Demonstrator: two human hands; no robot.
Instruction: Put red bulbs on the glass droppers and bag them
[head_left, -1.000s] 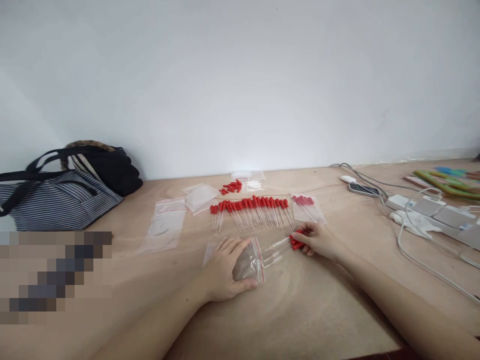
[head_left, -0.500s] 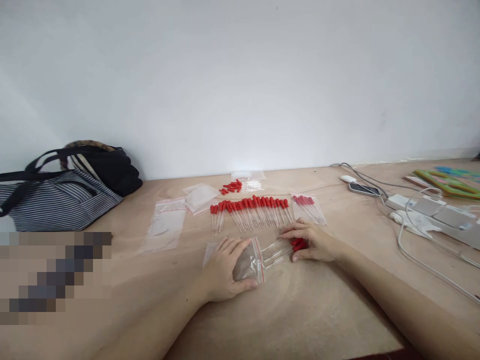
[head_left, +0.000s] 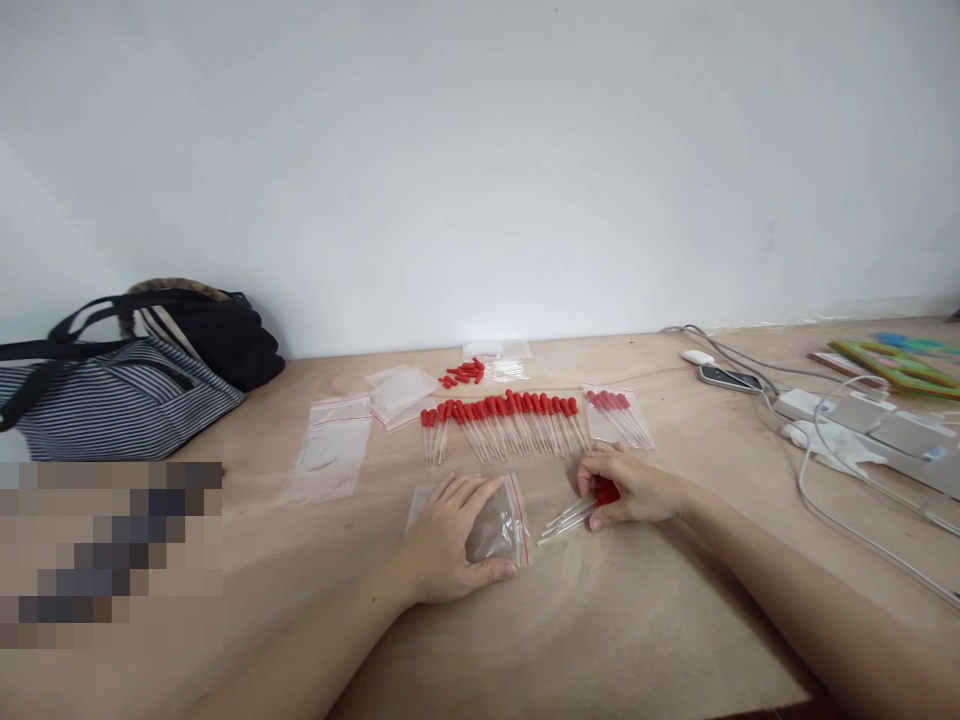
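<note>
My left hand (head_left: 454,535) lies on a clear zip bag (head_left: 499,525) with thumb and fingers spread, holding it down against the table. The bag's red-lined mouth faces right. My right hand (head_left: 634,485) is closed around the red bulbs of several glass droppers (head_left: 570,518). Their clear tubes point left toward the bag, a little apart from its mouth. Behind both hands stretches a row of red-capped droppers (head_left: 502,425). A zip bag with several droppers inside (head_left: 619,415) lies just beyond my right hand.
Flat zip bags (head_left: 330,450) lie at the left, near a stack of small clear bags (head_left: 405,395). Loose red bulbs (head_left: 465,372) and glass tubes (head_left: 506,370) sit at the back. A striped bag (head_left: 127,400) stands far left; cables (head_left: 802,470) and a power strip (head_left: 892,440) are right.
My right hand's fingers have curled in around the dropper bulbs. The tubes have drawn closer together and shifted right, away from the bag's mouth. My left hand has stayed put.
</note>
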